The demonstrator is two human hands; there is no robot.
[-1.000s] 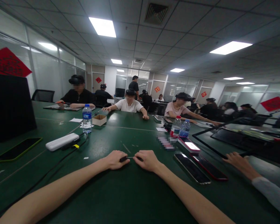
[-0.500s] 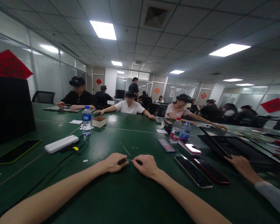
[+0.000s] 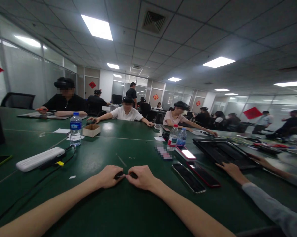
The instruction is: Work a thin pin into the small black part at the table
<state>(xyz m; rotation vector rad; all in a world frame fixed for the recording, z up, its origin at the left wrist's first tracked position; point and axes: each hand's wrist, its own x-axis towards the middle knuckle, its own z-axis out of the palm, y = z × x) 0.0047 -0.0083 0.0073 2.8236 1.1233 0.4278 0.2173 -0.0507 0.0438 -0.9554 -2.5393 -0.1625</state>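
Over the green table, my left hand is closed around a small black piece. A thin pale shaft runs from it toward my right hand. My right fingers are closed on another small black piece, nearly touching the left ones. Whether both pieces belong to one tool I cannot tell, since my fingers cover most of them. To the right of my right hand lie a dark phone and a red-edged phone.
A white power bank with a black cable, a water bottle and a small open box stand left. Two more bottles stand right. A co-worker's hands hold a black tray-like case. Other people sit across the table.
My view has turned right, so everything sits farther left. My hands keep their grip, with the shaft slightly more tilted. The co-worker's raised black panel now lies flatter.
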